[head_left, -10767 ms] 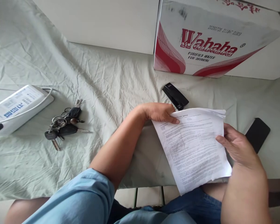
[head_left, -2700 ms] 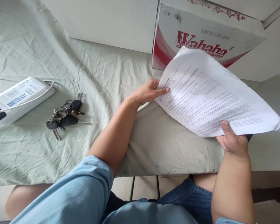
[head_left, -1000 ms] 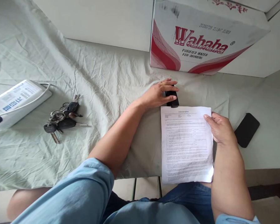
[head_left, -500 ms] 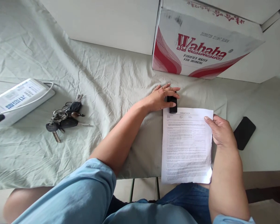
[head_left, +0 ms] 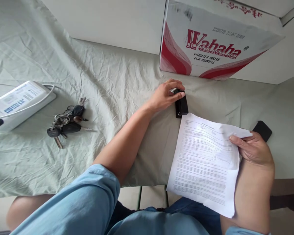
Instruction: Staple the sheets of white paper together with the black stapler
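Note:
My left hand [head_left: 168, 94] grips the far end of a small black stapler [head_left: 182, 106] that rests on the cloth. The stapler's near end meets the top left corner of a printed sheet of paper [head_left: 205, 163]; whether the corner lies inside its jaws I cannot tell. With thumb on top and fingers beneath, my right hand [head_left: 254, 147] pinches the sheet's upper right edge. The paper is tilted and slightly bowed, and its lower part hangs past the table's front edge over my lap.
A Wahaha water carton [head_left: 205, 45] stands at the back. Behind my right hand lies a black phone-like slab [head_left: 263, 130], partly covered. On the left are a bunch of keys [head_left: 68, 122] and a white box-like device with a cable [head_left: 24, 104]. A wrinkled pale green cloth [head_left: 112, 88] covers the table.
My right hand has moved right and towards me, turning and bending the sheet. My left hand has shifted slightly back along the stapler, fingers now curled around its far end.

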{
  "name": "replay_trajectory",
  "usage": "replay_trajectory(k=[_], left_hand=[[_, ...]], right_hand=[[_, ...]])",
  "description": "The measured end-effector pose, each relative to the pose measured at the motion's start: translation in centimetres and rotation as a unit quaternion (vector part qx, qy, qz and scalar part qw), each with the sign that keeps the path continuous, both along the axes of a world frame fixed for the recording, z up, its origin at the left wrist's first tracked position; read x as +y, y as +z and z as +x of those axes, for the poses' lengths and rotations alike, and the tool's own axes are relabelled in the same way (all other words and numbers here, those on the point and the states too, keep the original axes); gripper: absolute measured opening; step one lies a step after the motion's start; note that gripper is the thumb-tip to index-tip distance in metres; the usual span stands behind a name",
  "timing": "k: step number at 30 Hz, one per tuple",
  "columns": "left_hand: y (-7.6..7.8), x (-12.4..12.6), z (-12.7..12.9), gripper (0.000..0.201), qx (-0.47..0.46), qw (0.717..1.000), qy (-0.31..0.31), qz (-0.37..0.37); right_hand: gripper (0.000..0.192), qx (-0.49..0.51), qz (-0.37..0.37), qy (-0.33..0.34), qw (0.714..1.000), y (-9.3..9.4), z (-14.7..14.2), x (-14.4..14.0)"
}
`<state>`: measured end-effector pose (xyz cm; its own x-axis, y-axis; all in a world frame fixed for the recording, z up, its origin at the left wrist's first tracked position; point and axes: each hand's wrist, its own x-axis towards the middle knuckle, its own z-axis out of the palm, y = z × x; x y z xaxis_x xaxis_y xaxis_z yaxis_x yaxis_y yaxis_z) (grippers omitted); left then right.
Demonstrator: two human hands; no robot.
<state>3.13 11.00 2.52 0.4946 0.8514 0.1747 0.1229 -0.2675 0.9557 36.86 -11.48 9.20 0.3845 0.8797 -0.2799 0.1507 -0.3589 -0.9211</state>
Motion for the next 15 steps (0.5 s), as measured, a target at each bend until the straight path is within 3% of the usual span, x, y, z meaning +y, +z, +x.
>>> replay_trajectory(k=[3,5,8,9,12,15], left_hand=[[0.9,-0.5,-0.1,0.052,-0.066,0.997,0.005,-0.031],[1.6,-0.8,-0.2,0.062,-0.097,0.994,0.001,-0.049],[2.6,-1.4,-0.2,0.078,-0.127,0.986,-0.042,-0.099],[2.8,-1.6,-0.2,0.083,-0.130,0.982,-0.067,-0.121],[3.3,-2.0,-0.3,0.092,-0.125,0.968,-0.139,-0.169],[3.1,-1.9,-0.2,0.085,-0.105,0.963,-0.183,-0.167]], right_hand=[[0.043,-0.007,0.014,-0.010,1.000,0.7,0.6,-1.2],[0.044,0.008,0.090,-0.032,0.995,0.7,0.4,-1.6],[0.042,0.027,0.214,-0.133,0.967,0.2,-0.7,-1.0],[0.041,0.026,0.219,-0.161,0.962,-0.1,-1.2,-0.4],[0.039,0.030,0.149,-0.125,0.980,-1.2,-2.4,1.6],[0.038,0.028,0.123,-0.102,0.987,-2.1,-2.9,3.1]])
